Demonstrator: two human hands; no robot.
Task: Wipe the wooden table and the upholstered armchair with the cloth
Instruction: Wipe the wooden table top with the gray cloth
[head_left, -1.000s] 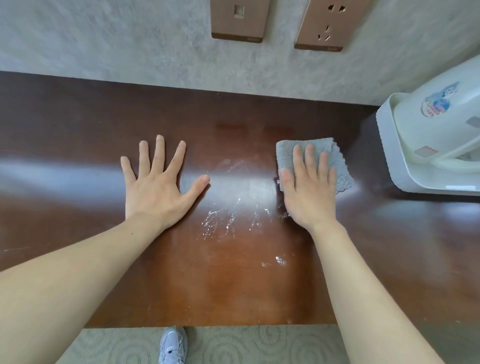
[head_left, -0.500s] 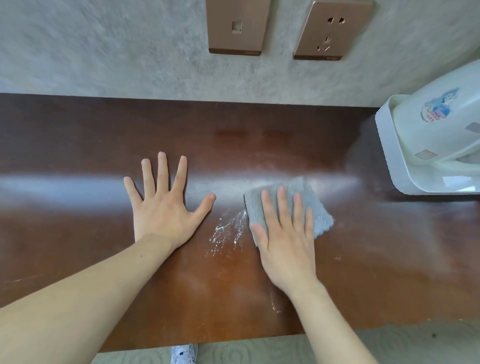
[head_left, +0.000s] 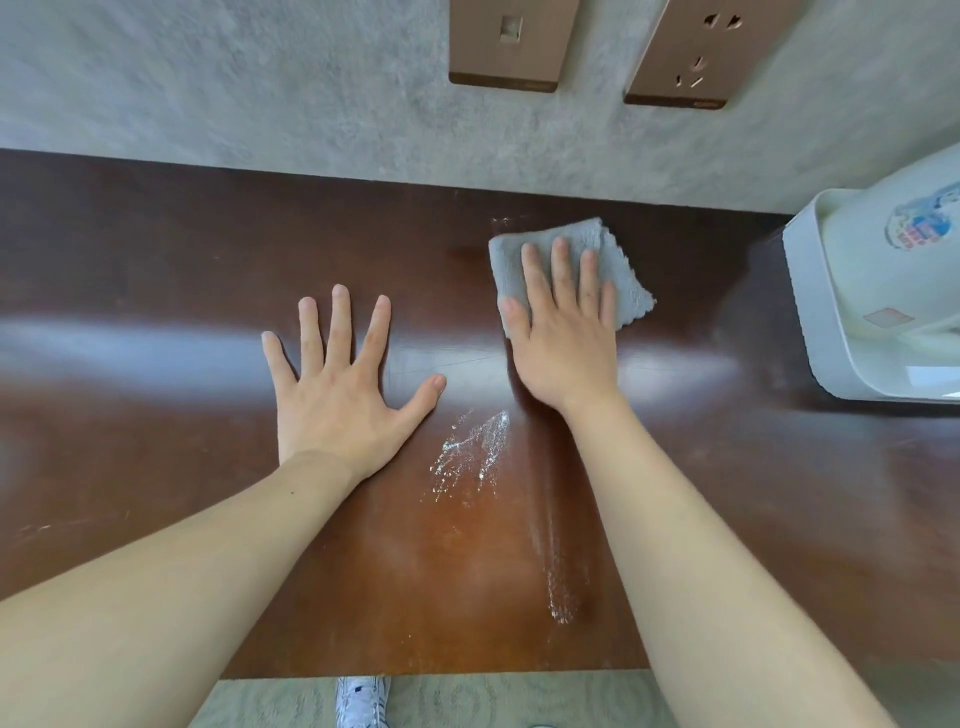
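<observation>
Bright, soft daylight with glare on a glossy worktop.
A broad pale band of glare crosses the worktop (head_left: 156, 332) from left to right, passing under the left hand (head_left: 340, 387) and right hand (head_left: 563, 340). Shadows beneath hands and forearms are faint and soft-edged. The wide lens bows the wall (head_left: 208, 93) line and stretches the forearms at the lower corners. Focus is mildly soft overall.

Grey textured wall (head_left: 260, 78), bronze switch (head_left: 511, 44), socket (head_left: 696, 52); patterned carpet (head_left: 467, 701).
</observation>
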